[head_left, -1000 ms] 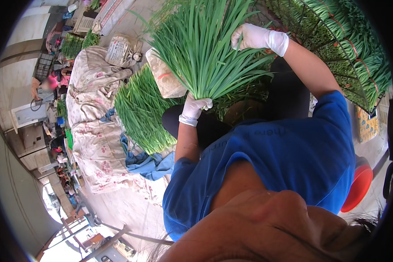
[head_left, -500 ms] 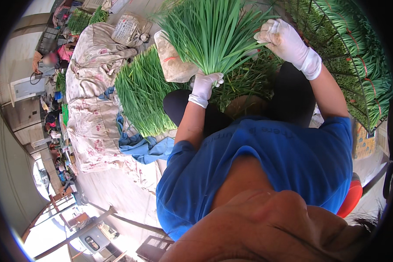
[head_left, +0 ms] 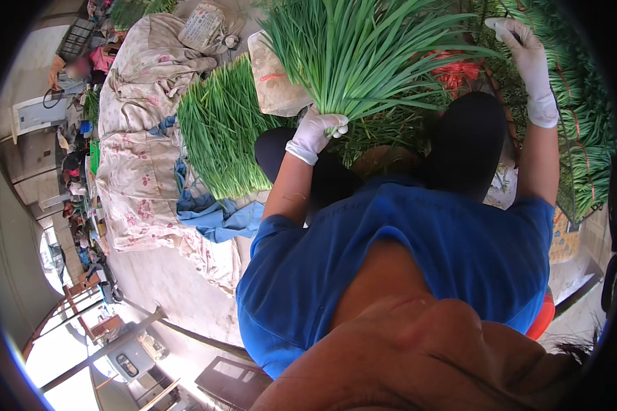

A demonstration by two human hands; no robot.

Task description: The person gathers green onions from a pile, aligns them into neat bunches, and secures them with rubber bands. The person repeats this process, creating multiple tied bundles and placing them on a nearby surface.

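Observation:
My left hand, in a white glove, is closed around the pale lower ends of a bunch of garlic chives. The long flat green leaves fan out away from me and to the right. My right hand, also gloved, is raised at the far right, apart from the bunch. Its fingers reach leftward with a gap between them, and I see nothing in them. Loose green leaves lie between my knees, below the bunch.
Left of my knee lies a thick row of chives, beside a stained pale block. Red strips sit beyond my right knee. Tied green bundles are stacked at right. A floral cloth covers a heap at left, with blue cloth alongside.
My right hand has moved right, away from the leaf tips, and its fingers have loosened. The bunch in my left hand has tilted right. The red strips have come into sight.

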